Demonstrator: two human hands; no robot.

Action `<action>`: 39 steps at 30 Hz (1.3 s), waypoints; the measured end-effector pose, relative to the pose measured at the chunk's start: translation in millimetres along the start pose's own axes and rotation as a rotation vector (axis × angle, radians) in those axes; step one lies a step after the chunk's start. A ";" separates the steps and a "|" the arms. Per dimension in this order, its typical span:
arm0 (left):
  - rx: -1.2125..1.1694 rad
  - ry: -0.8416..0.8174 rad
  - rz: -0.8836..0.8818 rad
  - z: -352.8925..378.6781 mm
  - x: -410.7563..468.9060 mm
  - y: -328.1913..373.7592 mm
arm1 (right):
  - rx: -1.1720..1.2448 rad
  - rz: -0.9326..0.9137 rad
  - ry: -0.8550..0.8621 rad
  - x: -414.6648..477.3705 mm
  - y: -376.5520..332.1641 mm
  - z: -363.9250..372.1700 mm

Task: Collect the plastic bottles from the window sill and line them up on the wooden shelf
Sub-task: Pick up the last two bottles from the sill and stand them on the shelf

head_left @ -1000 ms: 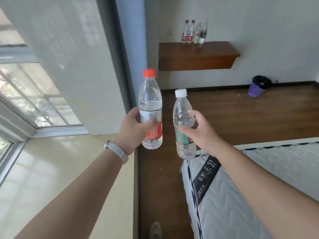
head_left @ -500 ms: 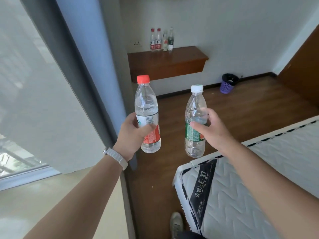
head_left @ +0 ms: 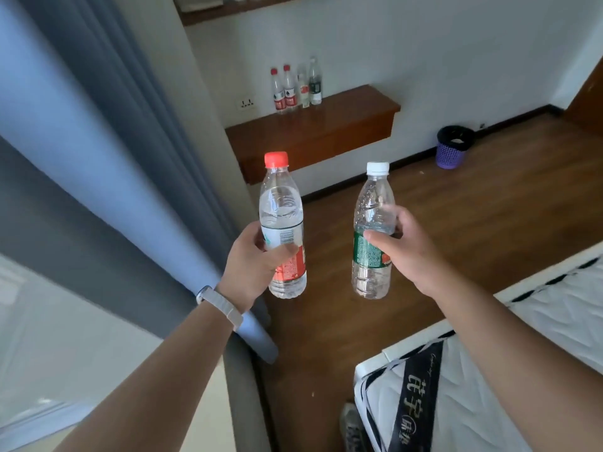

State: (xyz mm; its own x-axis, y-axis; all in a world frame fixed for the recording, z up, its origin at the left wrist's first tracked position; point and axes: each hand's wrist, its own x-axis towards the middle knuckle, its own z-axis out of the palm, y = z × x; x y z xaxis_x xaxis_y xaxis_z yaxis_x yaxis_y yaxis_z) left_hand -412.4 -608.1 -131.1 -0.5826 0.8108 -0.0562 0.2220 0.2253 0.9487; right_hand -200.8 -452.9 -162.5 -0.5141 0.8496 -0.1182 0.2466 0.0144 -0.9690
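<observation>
Bottles: red-capped bottle (head_left: 282, 207) upright, left hand (head_left: 251, 265) curled round its label; white-capped bottle (head_left: 373, 203) upright in right hand (head_left: 411, 252) grip.
Ahead: wooden shelf (head_left: 326, 132), four bottles (head_left: 295, 89) lined at its back.
Sides: curtain (head_left: 107, 158) left, mattress (head_left: 470, 419) right.

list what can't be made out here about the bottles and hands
Head view only.
- Labels of the four bottles on the wooden shelf: too small to read.
- Fingers of the left hand: behind the red-capped bottle.
- Fingers of the right hand: mostly behind the white-capped bottle.
- Upper shelf: cut off by the top edge.
</observation>
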 end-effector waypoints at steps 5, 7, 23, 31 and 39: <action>0.012 -0.005 0.020 40.9 61.6 28.4 | 0.026 -0.012 0.024 60.8 -4.4 -35.4; -0.006 -0.016 0.009 58.1 80.5 32.1 | 0.032 -0.011 0.044 74.7 -4.8 -49.8; -0.016 -0.288 0.031 145.2 220.2 50.2 | 0.026 0.095 0.239 140.6 1.4 -112.4; -0.059 -0.449 0.015 122.9 335.1 42.6 | -0.023 0.126 0.381 226.2 -17.5 -83.7; -0.026 -0.478 0.105 75.6 456.5 42.8 | -0.019 0.105 0.423 341.6 -55.9 -32.4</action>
State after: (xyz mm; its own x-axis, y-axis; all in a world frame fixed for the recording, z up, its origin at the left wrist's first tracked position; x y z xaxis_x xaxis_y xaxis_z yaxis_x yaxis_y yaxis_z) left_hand -609.8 -187.5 -139.7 -0.1327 0.9870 -0.0905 0.2371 0.1202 0.9640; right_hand -363.6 -146.5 -141.7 -0.1046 0.9881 -0.1128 0.2963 -0.0773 -0.9520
